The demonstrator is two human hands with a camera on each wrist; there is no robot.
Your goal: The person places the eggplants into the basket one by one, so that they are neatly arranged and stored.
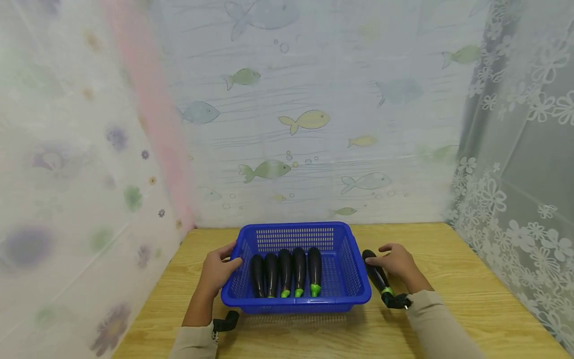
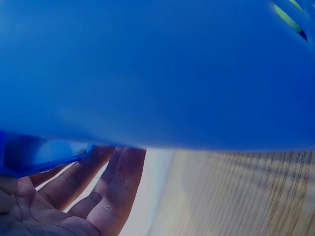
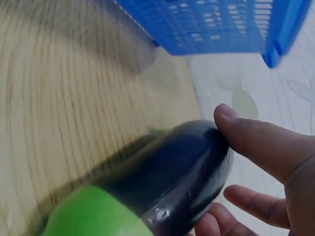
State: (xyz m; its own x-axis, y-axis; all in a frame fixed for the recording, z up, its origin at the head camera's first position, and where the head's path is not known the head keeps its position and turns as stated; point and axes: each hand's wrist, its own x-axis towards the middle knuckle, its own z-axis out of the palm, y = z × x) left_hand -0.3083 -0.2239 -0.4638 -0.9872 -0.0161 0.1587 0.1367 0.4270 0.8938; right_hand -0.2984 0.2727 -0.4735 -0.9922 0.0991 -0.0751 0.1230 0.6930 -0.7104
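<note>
A blue plastic basket [image 1: 296, 301] with slotted walls stands on the table, its near side tilted slightly up. Several dark eggplants [image 1: 285, 269] with green stem ends lie side by side within it. My left hand [image 1: 217, 271] grips the basket's left rim, thumb over the edge and fingers outside, as the left wrist view partly shows. Right of the basket, my right hand [image 1: 398, 262] holds another eggplant [image 3: 172, 172] near its rounded end, thumb on one side and fingers on the other. Its green stem end [image 3: 96, 216] points toward the wrist.
The wood-grain table [image 1: 287, 339] extends on both sides of the basket. A fish-patterned curtain [image 1: 309, 149] hangs behind it. A flowered sheet [image 1: 67, 199] hangs at left and a lace-patterned one [image 1: 524, 224] at right. Black wrist mounts [image 1: 226, 321] show beside the sleeves.
</note>
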